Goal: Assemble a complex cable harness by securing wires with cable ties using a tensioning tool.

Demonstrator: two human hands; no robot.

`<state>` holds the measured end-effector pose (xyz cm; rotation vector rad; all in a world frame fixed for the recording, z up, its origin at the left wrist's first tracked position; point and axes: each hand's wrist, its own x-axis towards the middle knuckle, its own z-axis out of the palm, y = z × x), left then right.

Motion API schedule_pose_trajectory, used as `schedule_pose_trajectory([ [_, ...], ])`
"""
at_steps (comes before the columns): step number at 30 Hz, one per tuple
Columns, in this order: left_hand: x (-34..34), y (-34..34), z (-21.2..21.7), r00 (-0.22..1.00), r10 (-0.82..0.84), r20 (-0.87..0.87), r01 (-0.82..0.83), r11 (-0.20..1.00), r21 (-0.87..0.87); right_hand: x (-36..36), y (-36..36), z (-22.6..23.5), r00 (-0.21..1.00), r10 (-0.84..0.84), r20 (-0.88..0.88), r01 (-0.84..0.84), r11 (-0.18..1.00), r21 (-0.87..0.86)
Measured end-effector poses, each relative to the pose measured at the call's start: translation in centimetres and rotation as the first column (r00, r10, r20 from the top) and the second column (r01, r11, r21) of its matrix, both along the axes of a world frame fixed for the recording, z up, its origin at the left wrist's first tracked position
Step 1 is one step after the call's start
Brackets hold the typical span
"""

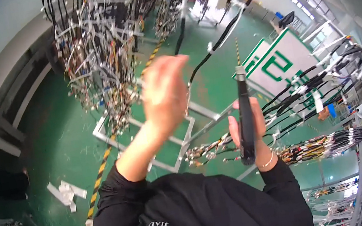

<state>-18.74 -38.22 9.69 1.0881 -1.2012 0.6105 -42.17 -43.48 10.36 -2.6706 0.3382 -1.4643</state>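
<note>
My left hand (165,91) is raised in the middle and smeared by motion, so its grip is hidden from me. Close by its fingers, a black cable (217,44) with white ties runs up to the right, and its thinner end drops beside the palm. My right hand (256,122) is wrapped round a slim black cable tie gun (244,121). The gun's metal nose points away from me, toward the far side, apart from the cable.
Dense hanging wire bundles (98,45) fill the far left. Black harnesses (301,88) stretch across the right, by green-and-white signs (278,65). A metal frame (185,138) stands low on the green floor. White scraps (67,194) lie at left, near another person's dark-clothed leg (1,181).
</note>
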Motion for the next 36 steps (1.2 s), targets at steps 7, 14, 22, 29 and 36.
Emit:
schedule_pose_trajectory([
  [7, -3.1, -9.5, 8.8, 0.123, -0.866, -0.484, 0.925, 0.276, -0.260, -1.6, -0.4, 11.0, 0.985, -0.168, -0.029, 0.169, 0.985, 0.037],
  [14, -3.8, -8.3, 9.5, 0.179, -0.813, -0.555, 0.842, 0.418, -0.341, -1.8, -0.6, 14.4, 0.963, -0.184, -0.194, 0.197, 0.979, 0.051],
  [22, -3.9, -7.6, 9.9, 0.445, -0.698, -0.561, 0.692, 0.666, -0.279, -0.9, -0.2, 15.3, 0.936, -0.201, -0.288, 0.199, 0.979, -0.036],
  [29, -3.3, -7.9, 9.9, 0.649, -0.582, -0.490, 0.628, 0.774, -0.086, -0.9, -0.9, 16.6, 0.900, -0.267, -0.344, 0.225, 0.962, -0.158],
  [36, 1.6, -5.8, 13.1, 0.479, -0.671, -0.566, 0.874, 0.422, 0.241, -0.4, -0.9, 17.4, 0.876, -0.330, -0.351, 0.284, 0.942, -0.176],
])
